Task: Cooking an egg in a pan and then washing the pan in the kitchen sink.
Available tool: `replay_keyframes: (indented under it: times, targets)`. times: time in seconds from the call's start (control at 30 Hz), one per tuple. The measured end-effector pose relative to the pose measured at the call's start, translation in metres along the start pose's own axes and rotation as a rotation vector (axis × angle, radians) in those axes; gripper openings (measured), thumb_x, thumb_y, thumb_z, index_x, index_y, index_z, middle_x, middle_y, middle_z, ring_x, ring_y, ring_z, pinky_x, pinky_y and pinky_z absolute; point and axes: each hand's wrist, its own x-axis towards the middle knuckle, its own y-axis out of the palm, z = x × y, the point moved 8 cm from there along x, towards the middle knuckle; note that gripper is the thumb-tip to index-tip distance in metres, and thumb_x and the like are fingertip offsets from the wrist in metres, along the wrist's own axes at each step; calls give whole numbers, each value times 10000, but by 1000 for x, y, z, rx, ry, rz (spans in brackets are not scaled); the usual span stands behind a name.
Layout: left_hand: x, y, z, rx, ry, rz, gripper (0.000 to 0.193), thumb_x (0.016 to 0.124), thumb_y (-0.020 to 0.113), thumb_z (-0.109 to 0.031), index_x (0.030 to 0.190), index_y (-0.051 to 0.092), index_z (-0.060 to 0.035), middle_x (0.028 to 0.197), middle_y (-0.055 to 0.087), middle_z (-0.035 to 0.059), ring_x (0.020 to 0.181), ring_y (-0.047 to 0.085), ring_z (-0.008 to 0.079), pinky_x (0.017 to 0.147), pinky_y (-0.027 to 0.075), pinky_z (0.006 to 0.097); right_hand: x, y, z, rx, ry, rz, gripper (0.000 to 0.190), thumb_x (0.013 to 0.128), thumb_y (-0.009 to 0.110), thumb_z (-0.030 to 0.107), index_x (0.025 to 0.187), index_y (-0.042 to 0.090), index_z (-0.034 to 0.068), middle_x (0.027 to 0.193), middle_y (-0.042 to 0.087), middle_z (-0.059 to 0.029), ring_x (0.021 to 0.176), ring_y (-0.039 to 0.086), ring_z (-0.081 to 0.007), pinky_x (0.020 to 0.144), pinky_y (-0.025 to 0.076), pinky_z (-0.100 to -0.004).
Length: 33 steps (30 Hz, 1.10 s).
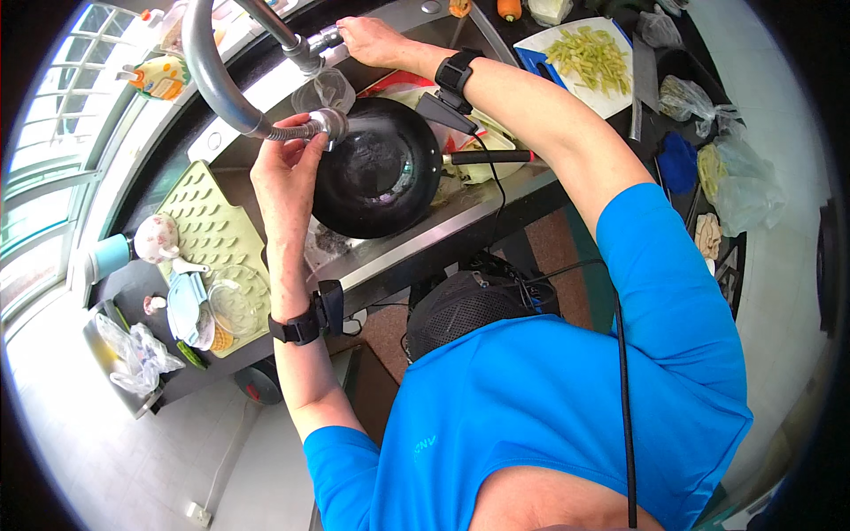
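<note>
My left hand (287,162) holds the metal spray head (330,129) of the faucet between thumb and fingers. The spray head points over a black wok (375,189), which rests in the stainless steel sink (425,229). Wet, shiny patches show on the wok's inner surface, and a faint pale streak runs from the spray head. Further up, my right hand (375,43) grips the faucet's lever handle (325,40); its fingertips are partly hidden. The wok's black handle (491,156) points right, over pale vegetable scraps (488,174). A clear plastic container (325,91) sits behind the wok.
To the right, chopped pale green vegetable pieces (588,60) cover a white cutting board (597,106) beside a cleaver (644,86). Left of the sink lies a green drying mat (212,219) with a glass lid (234,299). A black cable (622,398) hangs across my front.
</note>
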Motion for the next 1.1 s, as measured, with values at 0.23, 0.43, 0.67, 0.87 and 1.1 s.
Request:
replay_keyframes:
  times: [0.23,0.43,0.67,0.87,1.1]
  targets:
    - [3,7,-3,-28,10,35,299,825,719,-86,1114,641,-68,865,699,86,809,648,110,738,505,248,1,-3,-3,20,-3,35,342,955,410,239,1112,586,-9,1029,626,-255,993,584,-414,860,459,-462]
    - [0,6,2,-164,-29,141,304,827,710,-60,1121,633,-50,899,696,77,831,644,99,738,501,238,-64,5,-13,83,42,154,297,901,522,196,1078,626,-19,904,672,-207,864,652,-320,753,506,-389]
    - [3,-1,-3,-12,-62,342,288,834,697,-77,1111,630,-35,907,671,47,782,623,90,682,476,229,-174,62,14,723,489,813,288,889,524,55,1159,610,4,1090,655,-115,989,643,-183,827,520,-303]
    - [3,-21,2,208,-64,443,288,843,688,-169,1098,634,-48,827,667,49,772,611,108,682,479,259,-182,92,60,947,474,899,355,884,587,158,1205,584,6,1181,626,-122,1061,613,-185,915,482,-317]
    - [13,-32,-9,513,-81,437,270,815,701,-218,1005,641,-36,826,663,108,762,650,158,673,499,312,-172,70,29,730,492,792,371,879,578,202,1231,600,87,1186,631,-40,1059,566,-134,890,435,-304]
